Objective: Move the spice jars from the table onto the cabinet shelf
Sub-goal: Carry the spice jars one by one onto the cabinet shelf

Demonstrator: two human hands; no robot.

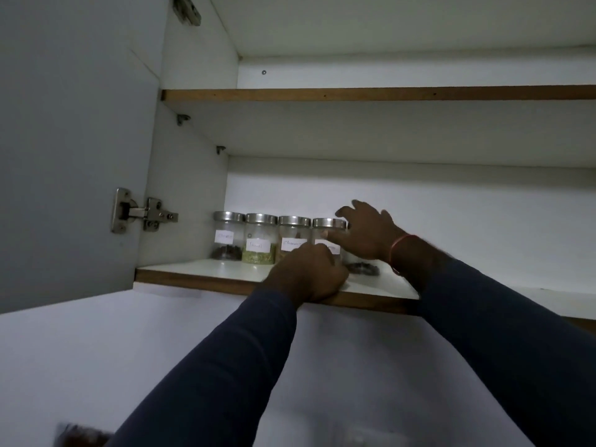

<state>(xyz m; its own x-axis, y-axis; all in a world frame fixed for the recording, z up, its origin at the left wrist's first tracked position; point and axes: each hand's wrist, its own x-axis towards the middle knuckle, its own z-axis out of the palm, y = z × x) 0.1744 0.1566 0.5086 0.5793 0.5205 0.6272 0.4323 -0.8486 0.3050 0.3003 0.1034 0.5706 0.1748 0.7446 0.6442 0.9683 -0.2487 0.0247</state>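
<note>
A row of several glass spice jars with steel lids and white labels stands on the lower cabinet shelf [206, 273]. The leftmost jar [228, 235] holds dark spice and the second jar [260, 240] holds green spice. A third jar [292, 235] stands beside them. My left hand [306, 277] rests on the shelf's front edge, with its fingers curled round the base of the fourth jar [327, 232]. My right hand [366, 232] grips the top of a fifth jar [361, 269], whose dark contents show below my palm. Most of that jar is hidden.
The cabinet door [74, 150] stands open at the left on a metal hinge [142, 212]. An upper shelf [354, 93] runs above the jars. The lower shelf continues bare to the right of my right arm. A blurred dark object [82, 435] sits at the bottom left.
</note>
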